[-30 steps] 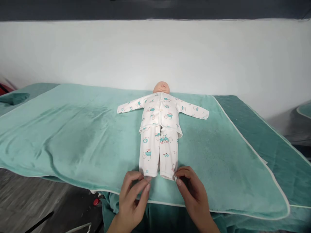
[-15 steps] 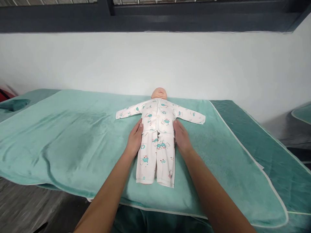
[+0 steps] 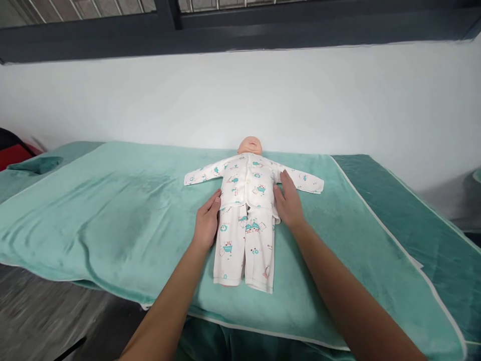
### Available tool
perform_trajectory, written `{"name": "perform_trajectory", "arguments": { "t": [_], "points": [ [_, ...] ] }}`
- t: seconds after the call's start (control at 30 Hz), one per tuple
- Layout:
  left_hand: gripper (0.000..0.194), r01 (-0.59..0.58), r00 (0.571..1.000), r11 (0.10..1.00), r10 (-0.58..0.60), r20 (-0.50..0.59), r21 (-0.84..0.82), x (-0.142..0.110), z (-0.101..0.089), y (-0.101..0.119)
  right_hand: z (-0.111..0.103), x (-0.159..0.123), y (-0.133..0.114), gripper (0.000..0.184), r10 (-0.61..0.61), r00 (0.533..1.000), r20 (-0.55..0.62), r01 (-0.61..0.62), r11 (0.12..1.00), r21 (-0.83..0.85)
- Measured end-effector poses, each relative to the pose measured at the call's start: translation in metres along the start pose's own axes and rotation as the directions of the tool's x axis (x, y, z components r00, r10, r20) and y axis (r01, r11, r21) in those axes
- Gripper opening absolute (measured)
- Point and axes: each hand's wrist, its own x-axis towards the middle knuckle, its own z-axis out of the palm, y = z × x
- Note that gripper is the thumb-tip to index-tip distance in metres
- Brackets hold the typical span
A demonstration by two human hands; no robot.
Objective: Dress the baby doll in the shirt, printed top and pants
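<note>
A baby doll [image 3: 250, 145] lies on its back, dressed in a white printed jacket [image 3: 248, 180] and matching trousers [image 3: 259, 250]. Its sleeves are spread to both sides, and the jacket's front is closed over the top of the trousers. At the jacket's lower left edge is my left hand [image 3: 206, 220], fingers extended along the doll's side and touching the cloth. My right hand [image 3: 290, 203] rests by the jacket's right side below the sleeve, fingers stretched out. A small flap of hem sticks out under it.
Beneath the doll a light green blanket [image 3: 131, 215] covers the bed, over a darker green cover [image 3: 406, 200]. A white wall [image 3: 150, 100] with a dark window frame [image 3: 263, 35] stands behind. A red and black item [image 3: 15, 153] is at far left.
My right hand has moved up and outward from the jacket's hem, its fingers now straighter. My left hand stays at the hem. The view has shifted slightly.
</note>
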Motion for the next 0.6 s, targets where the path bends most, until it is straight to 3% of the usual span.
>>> {"name": "perform_trajectory", "arguments": {
  "t": [0.07, 0.17, 0.3, 0.4, 0.47, 0.53, 0.6],
  "points": [
    [0.049, -0.005, 1.0, 1.0, 0.005, -0.008, 0.01, -0.001, -0.001, -0.001, -0.006, 0.008, 0.012, 0.065, -0.061, 0.994, 0.085, 0.074, 0.985, -0.157],
    [0.046, -0.036, 0.999, 0.995, 0.039, -0.032, 0.093, -0.012, -0.009, 0.003, -0.013, 0.009, 0.025, 0.063, -0.045, 0.981, 0.19, 0.105, 0.941, -0.32],
    [0.037, -0.174, 0.971, 0.908, 0.223, -0.088, 0.381, -0.056, -0.044, 0.001, -0.018, 0.002, 0.028, 0.061, -0.065, 0.968, 0.241, 0.172, 0.873, -0.456],
    [0.034, -0.249, 0.902, 0.74, 0.412, -0.129, 0.625, -0.113, -0.093, -0.024, -0.018, -0.003, 0.025, 0.059, -0.086, 0.966, 0.245, 0.208, 0.817, -0.537],
    [0.035, -0.216, 0.873, 0.649, 0.462, -0.153, 0.729, -0.156, -0.135, -0.054, -0.017, -0.008, 0.021, 0.06, -0.089, 0.969, 0.231, 0.209, 0.792, -0.574],
    [0.035, -0.066, 0.873, 0.612, 0.418, -0.252, 0.788, -0.197, -0.179, -0.088, -0.016, -0.015, 0.018, 0.061, -0.075, 0.976, 0.206, 0.187, 0.778, -0.599],
    [0.037, 0.125, 0.846, 0.54, 0.38, -0.373, 0.832, -0.232, -0.222, -0.117, -0.017, -0.022, 0.013, 0.063, -0.046, 0.979, 0.198, 0.161, 0.771, -0.616]
  ]
}}
